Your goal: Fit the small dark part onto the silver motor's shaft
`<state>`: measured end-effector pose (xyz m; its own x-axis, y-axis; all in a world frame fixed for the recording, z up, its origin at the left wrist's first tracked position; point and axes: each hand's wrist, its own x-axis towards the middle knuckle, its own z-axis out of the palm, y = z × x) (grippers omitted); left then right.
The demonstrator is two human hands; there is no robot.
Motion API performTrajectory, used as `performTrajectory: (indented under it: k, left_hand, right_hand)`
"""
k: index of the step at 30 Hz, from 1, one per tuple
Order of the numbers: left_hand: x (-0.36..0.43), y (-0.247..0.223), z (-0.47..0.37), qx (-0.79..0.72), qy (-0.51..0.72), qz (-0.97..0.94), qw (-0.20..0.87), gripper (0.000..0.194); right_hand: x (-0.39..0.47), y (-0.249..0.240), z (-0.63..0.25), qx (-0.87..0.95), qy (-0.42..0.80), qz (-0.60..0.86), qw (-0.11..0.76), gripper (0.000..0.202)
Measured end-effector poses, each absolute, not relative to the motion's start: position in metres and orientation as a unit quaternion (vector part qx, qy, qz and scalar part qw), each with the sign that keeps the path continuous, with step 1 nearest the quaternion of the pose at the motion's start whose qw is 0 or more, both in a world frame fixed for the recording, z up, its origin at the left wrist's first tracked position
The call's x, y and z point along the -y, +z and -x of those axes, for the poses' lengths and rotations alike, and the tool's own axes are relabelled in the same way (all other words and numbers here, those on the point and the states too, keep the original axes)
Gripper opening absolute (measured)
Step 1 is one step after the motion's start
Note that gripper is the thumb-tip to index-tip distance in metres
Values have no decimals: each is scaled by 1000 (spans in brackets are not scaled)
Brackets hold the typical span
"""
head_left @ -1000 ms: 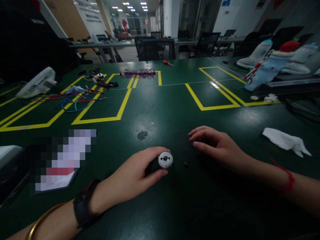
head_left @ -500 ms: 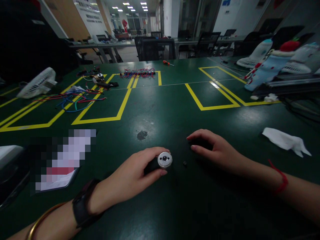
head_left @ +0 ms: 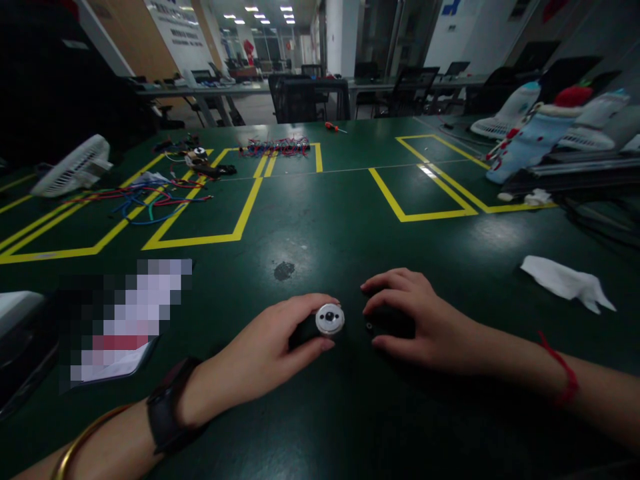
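One silver-faced cylinder (head_left: 330, 320) sits in the grasp of your left hand (head_left: 270, 339), its dark body wrapped by the fingers on the far side and the thumb on the near side. Its round face, a dark center flanked by two dark dots, shows between those fingertips. Across from it, your right hand (head_left: 425, 323) curves over the green tabletop (head_left: 300, 220), its fingers released and spread apart from the thumb. A small dark part (head_left: 369, 327) lies between your right thumb tip and fingertips; whether they touch it, you cannot tell. Beyond your left fingers, a dark patch (head_left: 284, 270) marks the surface. White tissue (head_left: 567, 283) rests well to the right of your right fingers, past the wrist with its red cord (head_left: 569, 377). Far beyond your left fingers, tangled wires (head_left: 141, 199) cross yellow tape (head_left: 195, 242); an orange-handled screwdriver (head_left: 332, 127) lies far ahead of both hands.
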<state>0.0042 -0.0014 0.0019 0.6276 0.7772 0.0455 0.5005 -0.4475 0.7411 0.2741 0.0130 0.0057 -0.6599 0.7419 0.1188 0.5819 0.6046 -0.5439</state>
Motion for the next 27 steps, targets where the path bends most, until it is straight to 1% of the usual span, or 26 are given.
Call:
performTrajectory:
  k: [3, 5, 8, 10, 12, 17, 23, 27]
  left_hand:
    - [2, 2, -4, -386, 191, -829, 358, 39]
    - [2, 2, -4, -388, 190, -828, 356, 39]
    - [2, 1, -4, -386, 193, -832, 349, 38]
    - [1, 0, -3, -384, 197, -835, 343, 37]
    - [1, -1, -3, -382, 203, -835, 340, 38]
    - [1, -2, -3, -378, 208, -831, 350, 39]
    - [2, -2, -3, -378, 207, -833, 348, 37]
    - [1, -2, -3, -381, 210, -832, 345, 36]
  right_hand:
    - [-13, 5, -268, 887, 214, 379, 152, 14]
    - [-16, 9, -264, 884, 218, 386, 149, 10]
    - [-20, 20, -254, 871, 239, 386, 186, 11]
    - [-21, 30, -244, 868, 245, 369, 223, 11]
    - [-20, 38, -234, 872, 243, 349, 243, 11]
    - [-19, 47, -221, 885, 230, 332, 232, 8]
    - [-17, 47, -224, 894, 216, 327, 217, 11]
    - [-16, 45, -232, 872, 248, 338, 252, 5]
